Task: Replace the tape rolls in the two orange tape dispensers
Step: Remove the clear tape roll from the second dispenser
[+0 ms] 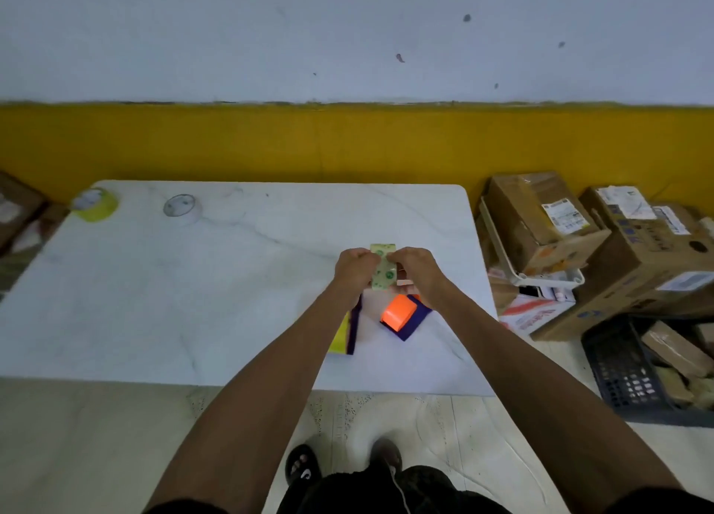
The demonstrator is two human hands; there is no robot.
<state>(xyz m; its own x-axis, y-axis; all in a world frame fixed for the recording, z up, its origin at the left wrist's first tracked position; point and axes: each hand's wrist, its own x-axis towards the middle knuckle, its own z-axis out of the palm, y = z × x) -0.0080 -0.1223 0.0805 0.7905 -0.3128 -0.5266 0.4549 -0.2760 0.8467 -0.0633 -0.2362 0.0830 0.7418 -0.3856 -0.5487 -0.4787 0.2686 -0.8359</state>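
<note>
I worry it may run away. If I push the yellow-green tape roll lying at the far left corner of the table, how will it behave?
The yellow-green tape roll lies flat on one face, so it would probably slide, not roll. It sits at the table corner, so a small push may drop it. It looks thick, so likely rather heavy.

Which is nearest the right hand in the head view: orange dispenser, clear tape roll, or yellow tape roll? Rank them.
From the right hand:
1. Orange dispenser, just below the hand.
2. Clear tape roll, far left, at the back.
3. Yellow tape roll, back left corner.
</note>
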